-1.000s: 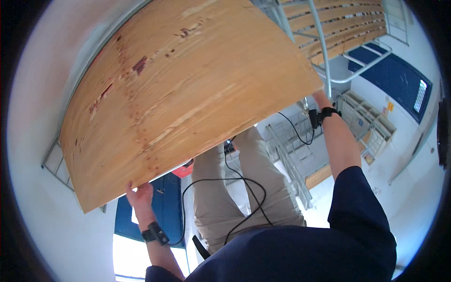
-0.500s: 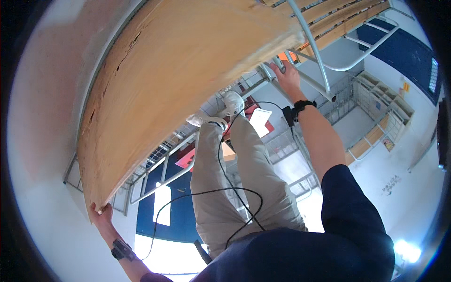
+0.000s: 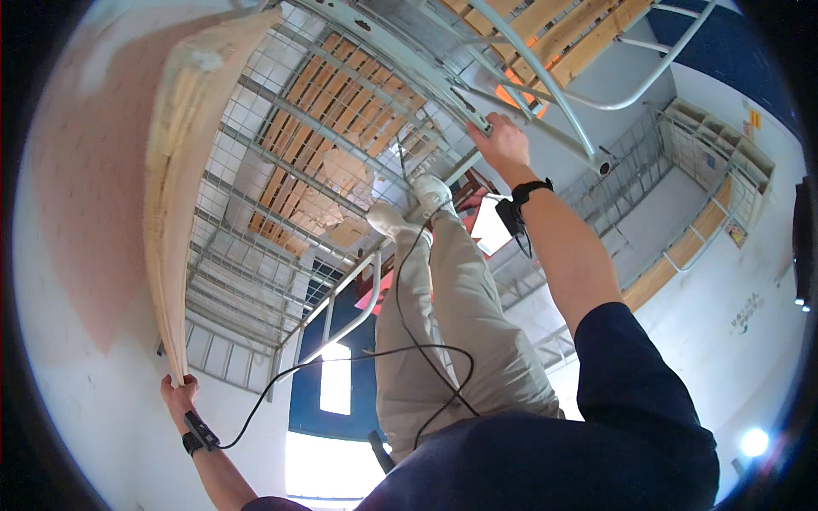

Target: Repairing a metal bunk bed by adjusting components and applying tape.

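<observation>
My left hand (image 3: 179,399) pinches the near end of a large wooden board (image 3: 164,196). The board stands tilted up on its long edge beside the wall, its thick, rough edge facing me. With my right hand (image 3: 503,143) I grip a pale metal rail (image 3: 426,81) of the bed frame; some fingertips are hidden behind it. Below the board, the frame's wire-mesh base (image 3: 294,162) lies exposed. Both my wrists carry dark bands with small devices, and a black cable runs across my legs from the left one.
My white shoes (image 3: 388,220) are on the frame. Wooden slats (image 3: 341,89) and crumpled brown material (image 3: 328,183) show through the mesh. A slatted bunk (image 3: 588,43) with a curved guard rail (image 3: 673,72) is at upper right. More metal bunks (image 3: 673,204) stand beyond.
The board has swung up from lying flat across the frame to standing on edge at the left, uncovering the mesh. My left hand stays on its near end; my right hand shifted slightly left.
</observation>
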The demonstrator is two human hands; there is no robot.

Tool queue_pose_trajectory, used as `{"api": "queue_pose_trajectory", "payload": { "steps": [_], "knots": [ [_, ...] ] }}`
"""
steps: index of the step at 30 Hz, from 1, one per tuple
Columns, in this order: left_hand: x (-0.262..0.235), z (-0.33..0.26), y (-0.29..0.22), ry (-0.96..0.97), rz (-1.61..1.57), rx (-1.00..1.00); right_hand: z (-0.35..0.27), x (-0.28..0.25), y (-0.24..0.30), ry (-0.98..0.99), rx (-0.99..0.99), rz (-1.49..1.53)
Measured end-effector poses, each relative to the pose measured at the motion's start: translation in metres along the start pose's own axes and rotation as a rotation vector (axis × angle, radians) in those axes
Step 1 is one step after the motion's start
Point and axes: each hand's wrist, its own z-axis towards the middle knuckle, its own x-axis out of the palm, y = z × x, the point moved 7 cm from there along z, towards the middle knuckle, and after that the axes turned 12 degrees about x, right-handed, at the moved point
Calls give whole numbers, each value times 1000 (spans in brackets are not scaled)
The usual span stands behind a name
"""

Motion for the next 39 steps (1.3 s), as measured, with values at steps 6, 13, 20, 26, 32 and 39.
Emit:
{"api": "queue_pose_trajectory", "payload": {
  "steps": [6, 13, 20, 26, 32, 39],
  "knots": [
    [-5, 46, -23, 66, -53, -103, -5, 5, 10, 32, 16, -7],
    [-2, -10, 10, -55, -108, -89, -3, 3, 0, 29, 48, -13],
    [-14, 3, 12, -114, -125, -91, -6, 6, 3, 90, 82, -44],
    [-20, 31, 6, -83, -158, -87, -7, 6, 6, 108, 53, -5],
    [0, -8, 23, -66, -230, -181, -3, 4, 1, 94, 54, -41],
    [-16, 53, -7, 196, -193, -141, -4, 14, 8, 131, 33, -4]
  ]
}}
